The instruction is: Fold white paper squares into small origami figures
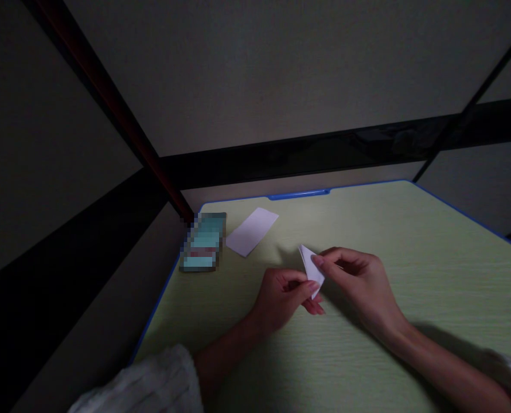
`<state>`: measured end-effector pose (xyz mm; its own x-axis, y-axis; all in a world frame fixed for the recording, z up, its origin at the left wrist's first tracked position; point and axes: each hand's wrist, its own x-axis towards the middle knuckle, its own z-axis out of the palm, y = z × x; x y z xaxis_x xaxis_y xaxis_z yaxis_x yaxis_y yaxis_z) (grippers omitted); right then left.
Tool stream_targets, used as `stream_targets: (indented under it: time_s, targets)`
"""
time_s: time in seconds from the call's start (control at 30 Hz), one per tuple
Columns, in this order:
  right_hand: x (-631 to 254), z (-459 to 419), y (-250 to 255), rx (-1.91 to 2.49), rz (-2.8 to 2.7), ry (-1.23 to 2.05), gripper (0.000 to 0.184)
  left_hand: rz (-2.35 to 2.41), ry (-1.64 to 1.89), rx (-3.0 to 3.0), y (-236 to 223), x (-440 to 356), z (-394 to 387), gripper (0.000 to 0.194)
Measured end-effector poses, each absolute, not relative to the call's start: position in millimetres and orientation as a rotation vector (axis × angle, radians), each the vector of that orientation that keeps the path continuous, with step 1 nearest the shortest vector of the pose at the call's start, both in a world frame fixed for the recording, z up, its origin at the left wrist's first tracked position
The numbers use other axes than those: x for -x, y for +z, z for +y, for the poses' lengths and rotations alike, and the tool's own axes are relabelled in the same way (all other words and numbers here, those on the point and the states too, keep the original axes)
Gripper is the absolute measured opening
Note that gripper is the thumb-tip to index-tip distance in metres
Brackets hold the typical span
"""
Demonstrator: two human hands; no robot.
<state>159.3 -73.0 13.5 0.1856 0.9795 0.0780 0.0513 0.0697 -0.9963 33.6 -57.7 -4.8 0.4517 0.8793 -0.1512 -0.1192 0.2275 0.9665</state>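
Observation:
A small folded piece of white paper [310, 265], roughly triangular with a point at its upper left, is held up between both hands above the table. My left hand [283, 295] pinches its lower end, thumb on the near face and the fingers partly behind it. From the right, my right hand [358, 278] grips its upper right edge between thumb and fingers. The layers of the fold show along the paper's left edge. A flat white paper sheet [253, 230] lies on the table beyond my left hand.
A blurred-out phone-like device [204, 242] lies at the table's left edge, beside the flat sheet. The pale green table [431, 241] has a blue rim and a blue pen groove [299, 195] at the back. A panelled wall [289, 74] stands behind and to the left.

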Motion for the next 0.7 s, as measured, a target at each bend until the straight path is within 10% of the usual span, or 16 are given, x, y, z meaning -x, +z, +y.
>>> stream_targets:
  time_s: [0.7]
  targets:
    - [-159.1, -74.4, 16.2, 1.137, -0.878, 1.297, 0.019, 0.875, 0.938, -1.202, -3.6, -31.1, -57.8, 0.007]
